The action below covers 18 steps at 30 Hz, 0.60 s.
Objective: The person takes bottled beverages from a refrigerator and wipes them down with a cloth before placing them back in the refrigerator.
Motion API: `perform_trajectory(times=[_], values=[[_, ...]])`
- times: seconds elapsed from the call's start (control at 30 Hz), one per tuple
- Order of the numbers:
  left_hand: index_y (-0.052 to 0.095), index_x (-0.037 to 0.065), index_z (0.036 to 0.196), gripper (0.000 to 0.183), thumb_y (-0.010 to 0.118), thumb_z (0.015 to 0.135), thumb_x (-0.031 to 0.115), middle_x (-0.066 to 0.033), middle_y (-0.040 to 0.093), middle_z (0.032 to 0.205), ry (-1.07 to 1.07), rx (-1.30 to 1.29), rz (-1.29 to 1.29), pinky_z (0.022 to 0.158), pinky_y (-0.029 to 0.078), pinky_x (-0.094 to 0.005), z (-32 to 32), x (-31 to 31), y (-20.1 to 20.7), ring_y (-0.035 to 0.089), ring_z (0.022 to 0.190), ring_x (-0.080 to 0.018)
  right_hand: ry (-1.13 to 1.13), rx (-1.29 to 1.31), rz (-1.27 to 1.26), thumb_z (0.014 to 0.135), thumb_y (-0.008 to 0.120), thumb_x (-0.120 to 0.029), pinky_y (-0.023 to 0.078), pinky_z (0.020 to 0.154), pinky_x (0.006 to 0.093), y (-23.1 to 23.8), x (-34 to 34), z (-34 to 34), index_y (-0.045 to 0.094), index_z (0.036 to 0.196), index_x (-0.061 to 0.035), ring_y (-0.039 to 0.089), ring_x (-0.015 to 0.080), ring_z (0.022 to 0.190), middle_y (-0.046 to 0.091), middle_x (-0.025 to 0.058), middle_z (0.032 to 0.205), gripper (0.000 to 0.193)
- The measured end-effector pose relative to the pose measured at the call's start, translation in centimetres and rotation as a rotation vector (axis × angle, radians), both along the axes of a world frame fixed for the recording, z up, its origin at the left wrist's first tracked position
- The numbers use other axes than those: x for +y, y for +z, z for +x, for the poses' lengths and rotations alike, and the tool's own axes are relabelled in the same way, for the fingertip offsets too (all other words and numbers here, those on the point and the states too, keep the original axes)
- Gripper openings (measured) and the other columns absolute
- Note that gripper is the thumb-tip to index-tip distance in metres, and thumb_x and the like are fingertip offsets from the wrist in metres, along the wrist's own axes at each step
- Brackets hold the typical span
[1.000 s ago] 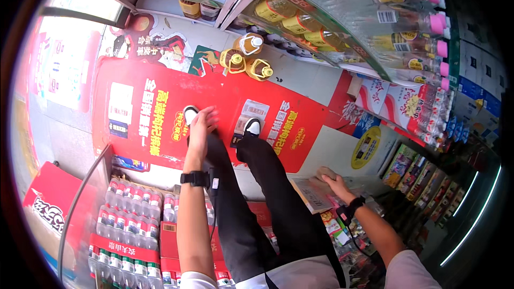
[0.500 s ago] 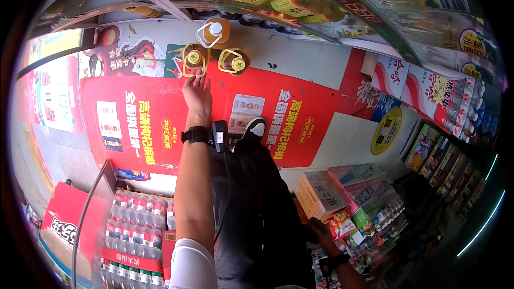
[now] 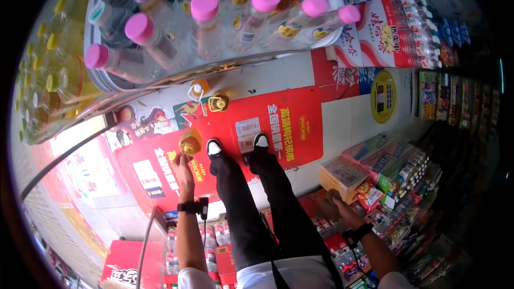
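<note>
My left hand (image 3: 183,167) is closed on the yellow handle of a jug of amber oil (image 3: 190,142), lifted above the red floor sheet beside my left shoe. Farther off, at the foot of the shelf, stand an orange jug with a white handle (image 3: 199,86) and another amber oil jug with a yellow handle (image 3: 218,101). My right hand (image 3: 347,215) is at the right, near a tan carton (image 3: 342,175). Its fingers curl around a drab brownish thing (image 3: 327,204) that is too dark to identify.
A glass-edged shelf holds pink-capped bottles (image 3: 205,6) close in front of me. Yellow-capped oil bottles (image 3: 69,77) stand at the left. Stacked shrink-wrapped drinks (image 3: 396,32) are at far right. Goods crowd the right side (image 3: 385,171); a red box (image 3: 128,262) is lower left.
My left hand has picked the oil jug up off the floor and drawn it toward me. I now stand upright, with the view higher. My right hand has come further into view.
</note>
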<state>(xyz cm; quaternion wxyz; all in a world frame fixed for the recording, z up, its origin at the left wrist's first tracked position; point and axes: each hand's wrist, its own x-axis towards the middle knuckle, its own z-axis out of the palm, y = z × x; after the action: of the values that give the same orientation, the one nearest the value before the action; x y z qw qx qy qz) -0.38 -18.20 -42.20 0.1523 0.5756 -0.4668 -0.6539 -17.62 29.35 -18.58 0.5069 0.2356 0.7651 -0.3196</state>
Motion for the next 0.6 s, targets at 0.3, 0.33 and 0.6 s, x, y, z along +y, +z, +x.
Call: perform_trajectory(times=[0.3,0.33,0.6], values=[[0.053,-0.005,0.073,0.032,0.043,0.086,0.022,-0.0057,0.047,0.057,-0.648,-0.225,-0.183,0.051,0.034,-0.0308,3.2,2.1,33.1,0.043,0.054,-0.0121,-0.531,-0.612,-0.884,0.086,0.045,-0.015,0.031,0.108,0.0377,3.8,-9.2,4.8,0.041,0.132,-0.0057,0.042,0.0189,0.126,0.045,0.0059,0.135,0.048],[0.053,-0.005,0.073,0.033,0.042,0.087,0.024,-0.006,0.048,0.057,-0.723,-0.214,-0.214,0.051,0.034,-0.0304,2.6,2.3,36.6,0.045,0.054,-0.0129,-0.436,-0.567,-1.021,0.082,0.044,-0.01,0.031,0.107,0.0374,4.9,-10.6,5.0,0.041,0.132,-0.0054,0.043,0.0193,0.126,0.046,0.0059,0.134,0.05],[0.049,-0.005,0.065,0.04,0.035,0.088,0.026,-0.0063,0.044,0.054,-0.941,0.111,-0.415,0.049,0.03,-0.0279,-7.1,7.9,58.4,0.04,0.05,-0.013,0.12,0.237,-1.393,0.072,0.055,-0.006,0.034,0.103,0.0333,28.1,-15.6,-1.9,0.021,0.143,-0.0022,0.044,0.0194,0.122,0.038,0.0136,0.137,0.079]])
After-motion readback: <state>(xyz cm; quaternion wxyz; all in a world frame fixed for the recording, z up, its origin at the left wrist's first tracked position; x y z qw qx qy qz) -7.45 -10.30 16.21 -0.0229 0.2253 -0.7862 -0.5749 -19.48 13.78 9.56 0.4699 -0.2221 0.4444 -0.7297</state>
